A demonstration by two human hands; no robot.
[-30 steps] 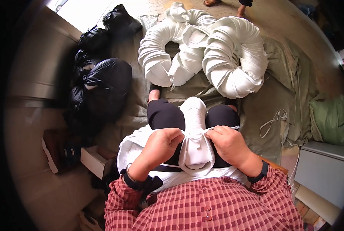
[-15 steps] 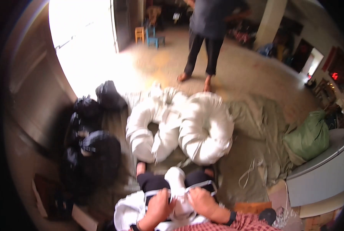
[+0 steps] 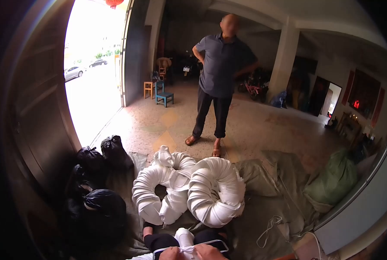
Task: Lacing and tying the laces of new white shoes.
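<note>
At the lower edge, my left hand (image 3: 172, 253) and my right hand (image 3: 208, 251) are side by side over my lap, both cut off by the picture's rim. Each is closed on white cloth (image 3: 184, 237), which rises in a rounded fold between my knees. A thin white edge of it runs between the hands. Just beyond my feet lie a left ring-shaped bundle of pleated white cloth (image 3: 146, 195) and a right ring-shaped bundle (image 3: 200, 203), leaning together. More bundled white cloth (image 3: 184, 161) shows behind them.
Black bags (image 3: 104, 210) stand at the left by a brown door (image 3: 37, 125). A green sack (image 3: 334, 177) and a grey panel (image 3: 358, 221) are at the right. White cord (image 3: 267, 232) lies on the olive ground sheet (image 3: 254, 212). A person (image 3: 221, 65) stands beyond the bundles.
The view has tipped upward, so my hands and the bundles sit lower and the standing person shows in full. Both hands remain on the white cloth.
</note>
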